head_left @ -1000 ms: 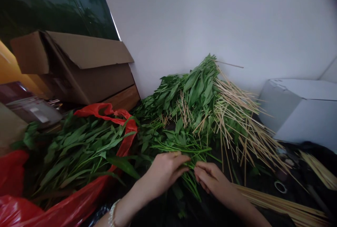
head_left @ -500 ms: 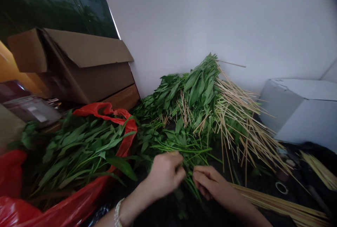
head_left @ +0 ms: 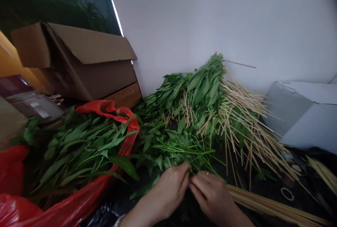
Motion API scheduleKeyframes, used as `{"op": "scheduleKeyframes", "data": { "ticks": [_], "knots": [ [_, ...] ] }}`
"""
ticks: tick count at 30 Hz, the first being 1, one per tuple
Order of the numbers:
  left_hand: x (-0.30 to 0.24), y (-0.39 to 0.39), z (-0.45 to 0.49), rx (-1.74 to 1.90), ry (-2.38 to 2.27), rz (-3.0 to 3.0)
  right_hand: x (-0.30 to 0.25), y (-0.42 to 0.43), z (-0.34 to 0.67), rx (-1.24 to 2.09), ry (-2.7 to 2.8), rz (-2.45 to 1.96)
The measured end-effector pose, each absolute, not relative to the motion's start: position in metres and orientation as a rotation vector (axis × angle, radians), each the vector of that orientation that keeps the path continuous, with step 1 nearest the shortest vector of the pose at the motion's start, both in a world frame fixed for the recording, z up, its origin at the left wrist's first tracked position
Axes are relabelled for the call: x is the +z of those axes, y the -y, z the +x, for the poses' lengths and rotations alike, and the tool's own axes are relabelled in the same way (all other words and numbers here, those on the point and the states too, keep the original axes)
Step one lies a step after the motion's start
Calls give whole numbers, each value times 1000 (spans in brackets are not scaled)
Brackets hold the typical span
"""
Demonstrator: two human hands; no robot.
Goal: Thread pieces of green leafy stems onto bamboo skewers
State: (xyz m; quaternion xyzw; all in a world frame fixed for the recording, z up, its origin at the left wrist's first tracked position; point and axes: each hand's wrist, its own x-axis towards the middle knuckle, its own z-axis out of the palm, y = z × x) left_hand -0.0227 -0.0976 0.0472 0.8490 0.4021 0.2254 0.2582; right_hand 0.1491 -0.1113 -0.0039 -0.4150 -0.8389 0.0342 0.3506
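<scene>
My left hand (head_left: 172,186) and my right hand (head_left: 210,193) meet low in the middle, fingers closed in a pinch. A bit of a leafy green stem (head_left: 190,171) shows between the fingertips; the fingers hide most of it. Just beyond the hands lie loose leafy greens (head_left: 184,146) with long bright stems. Behind them is a heap of greens (head_left: 205,83) with many thin wooden sticks (head_left: 244,114) poking out to the right. More thin sticks (head_left: 258,202) lie beside my right hand.
On the left, a red plastic bag (head_left: 86,192) holds more leafy greens (head_left: 79,142). An open cardboard box (head_left: 102,76) stands behind it. At the right are a white box (head_left: 310,114), a ring-shaped object (head_left: 286,194) and another stick bundle (head_left: 322,170). A pale wall (head_left: 210,19) rises behind.
My hands have come together, closer to me, and now both pinch at one spot; before, they were apart near the green stems. The view has shifted slightly.
</scene>
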Motion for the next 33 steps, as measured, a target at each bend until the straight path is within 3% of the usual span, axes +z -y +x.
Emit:
{"op": "scheduleKeyframes", "data": {
  "ticks": [9,16,19,25,28,33],
  "knots": [
    [66,71,-61,724,-1049,1555,-22,68,178,-266,2135,-1329],
    [82,62,-81,980,-1084,1305,-32,61,176,-322,2201,-1396],
    [79,57,-85,1054,-1097,1261,-26,64,179,-190,2065,-1333],
    [101,25,-81,1311,-1165,1354,-12,73,186,412,1479,-1408],
    [117,-9,-73,1334,-1558,1717,-7,72,191,634,1265,-1384],
    [114,-64,-60,998,-2217,1885,-5,67,198,937,1102,-1241]
  ]
}}
